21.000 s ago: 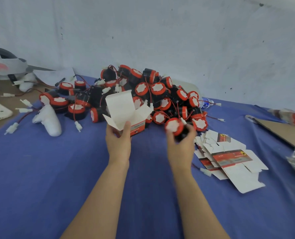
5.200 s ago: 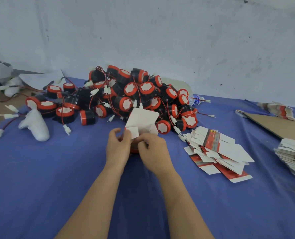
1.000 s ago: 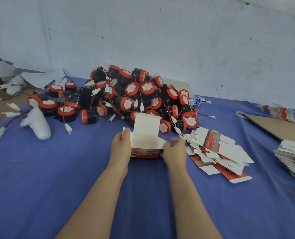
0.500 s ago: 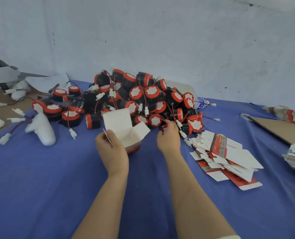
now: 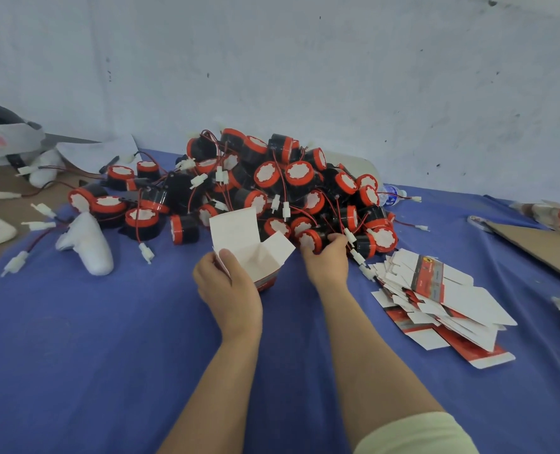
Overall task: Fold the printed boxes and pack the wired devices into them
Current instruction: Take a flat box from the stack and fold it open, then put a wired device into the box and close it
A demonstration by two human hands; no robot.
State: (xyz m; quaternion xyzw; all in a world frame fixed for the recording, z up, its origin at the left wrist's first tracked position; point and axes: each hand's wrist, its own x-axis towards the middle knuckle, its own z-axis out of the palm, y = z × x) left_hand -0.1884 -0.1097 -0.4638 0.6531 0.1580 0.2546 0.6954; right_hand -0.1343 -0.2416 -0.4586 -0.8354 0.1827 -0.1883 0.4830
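Grips box (image 5: 250, 255) in left hand (image 5: 229, 291), thumb over its near wall, flaps open, just near of pile (image 5: 285, 178). Has let go with right hand (image 5: 326, 262), now curled round a device (image 5: 310, 240) at pile's near edge; suggests folding done, loading next. Leaves bare cloth (image 5: 108, 355) near; hemmed by pile far, flats (image 5: 442, 299) right.

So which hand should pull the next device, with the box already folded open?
Right. The right hand is at the near edge of the device pile, fingers curled round a red-capped device. The left hand is occupied gripping the open box, flaps up.
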